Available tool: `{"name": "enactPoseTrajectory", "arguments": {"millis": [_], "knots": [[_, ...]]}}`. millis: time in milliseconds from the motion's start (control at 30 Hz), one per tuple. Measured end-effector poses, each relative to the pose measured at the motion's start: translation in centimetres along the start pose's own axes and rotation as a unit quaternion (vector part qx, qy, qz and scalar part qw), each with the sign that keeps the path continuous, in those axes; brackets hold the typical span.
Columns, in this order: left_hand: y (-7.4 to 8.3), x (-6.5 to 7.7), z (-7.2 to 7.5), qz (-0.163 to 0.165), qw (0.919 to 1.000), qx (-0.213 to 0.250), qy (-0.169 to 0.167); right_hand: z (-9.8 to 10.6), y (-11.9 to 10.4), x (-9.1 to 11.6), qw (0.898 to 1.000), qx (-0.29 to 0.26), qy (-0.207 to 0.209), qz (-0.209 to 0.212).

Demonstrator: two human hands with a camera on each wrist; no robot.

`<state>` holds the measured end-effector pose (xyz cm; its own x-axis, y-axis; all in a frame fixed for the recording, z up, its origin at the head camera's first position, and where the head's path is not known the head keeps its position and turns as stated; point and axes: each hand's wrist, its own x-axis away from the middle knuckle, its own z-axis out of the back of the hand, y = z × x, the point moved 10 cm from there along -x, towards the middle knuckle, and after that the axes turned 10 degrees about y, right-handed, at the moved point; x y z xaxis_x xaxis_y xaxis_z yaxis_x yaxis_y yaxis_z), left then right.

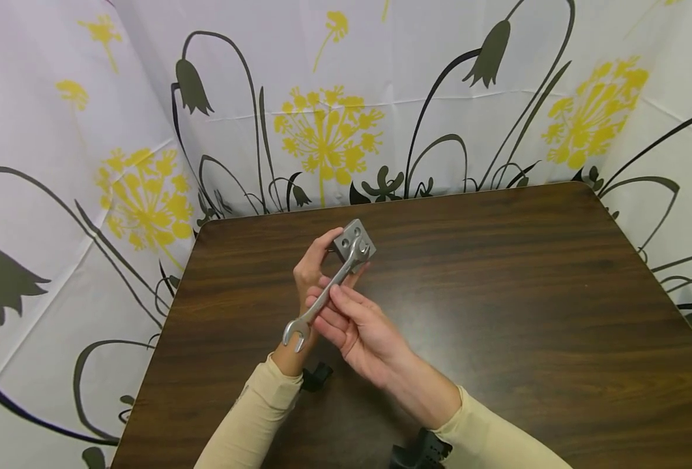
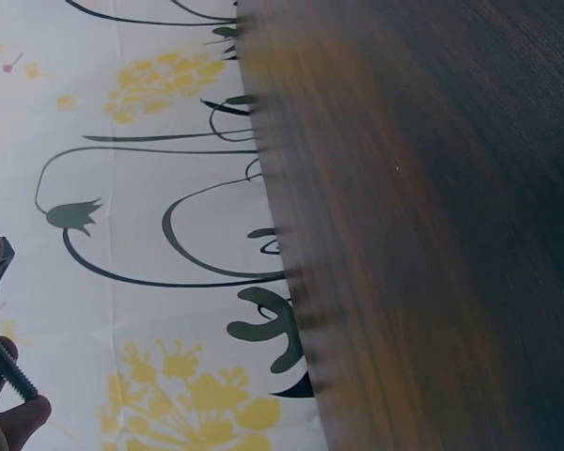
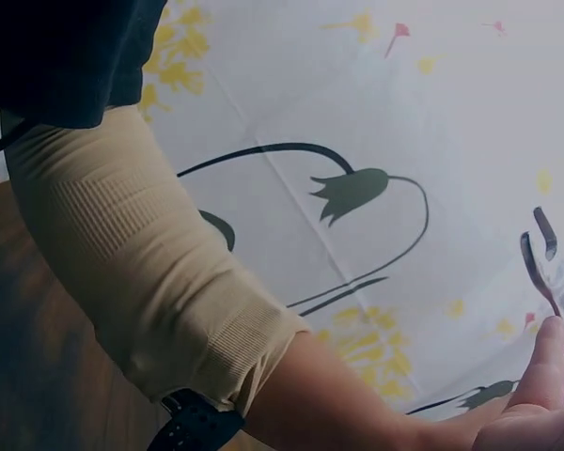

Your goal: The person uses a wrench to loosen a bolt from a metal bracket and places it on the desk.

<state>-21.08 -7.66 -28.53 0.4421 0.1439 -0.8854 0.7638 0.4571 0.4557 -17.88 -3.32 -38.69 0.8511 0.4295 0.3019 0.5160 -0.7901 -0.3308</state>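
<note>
My left hand (image 1: 311, 268) holds a small grey metal block (image 1: 350, 233) with round holes in its face, raised over the table. In the left wrist view a threaded bolt (image 2: 9, 365) sticks out past the block, beside the fingertips. My right hand (image 1: 375, 335) pinches a silver open-ended wrench (image 1: 343, 270) between thumb and fingers. The wrench's upper end lies at the block's lower right corner, seemingly around a bolt head or nut; the exact fit is too small to tell. Its other forked end points down toward the left forearm.
Beneath both hands is a dark wood-grain table (image 1: 528, 293). A white curtain (image 1: 381, 52) with yellow and grey flower prints hangs along its back and sides. Black straps (image 1: 422, 449) sit at the wrists, over beige sleeves (image 1: 252, 417).
</note>
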Motion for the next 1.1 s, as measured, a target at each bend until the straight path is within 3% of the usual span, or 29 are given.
{"name": "enactPoseTrajectory", "arguments": {"millis": [467,600,733,833,933,1033,1100], "knots": [[0.3,0.1,-0.1,-0.013,0.9999,0.009,-0.005,0.2,0.0,-0.3,1.0,0.018,0.017,-0.008],[-0.4,0.5,-0.4,-0.021,0.9997,0.01,-0.004,1.3,0.1,-0.3,0.997,0.07,0.035,-0.006],[-2.8,1.4,-0.5,0.002,0.9999,0.014,-0.008,3.0,-0.5,-0.3,0.987,0.149,0.056,0.019],[-4.3,2.0,-0.6,0.022,0.9995,0.021,-0.012,4.7,-1.5,-0.3,0.973,0.215,0.077,0.037],[-5.0,2.3,-0.7,0.029,0.999,0.026,-0.022,6.4,-3.1,-0.1,0.951,0.286,0.098,0.059],[-5.1,2.4,-0.9,0.028,0.9987,0.026,-0.032,7.5,-5.0,0.1,0.919,0.371,0.106,0.086],[-5.1,2.4,-1.0,0.028,0.9985,0.026,-0.038,7.6,-6.3,0.3,0.888,0.436,0.101,0.108]]}}
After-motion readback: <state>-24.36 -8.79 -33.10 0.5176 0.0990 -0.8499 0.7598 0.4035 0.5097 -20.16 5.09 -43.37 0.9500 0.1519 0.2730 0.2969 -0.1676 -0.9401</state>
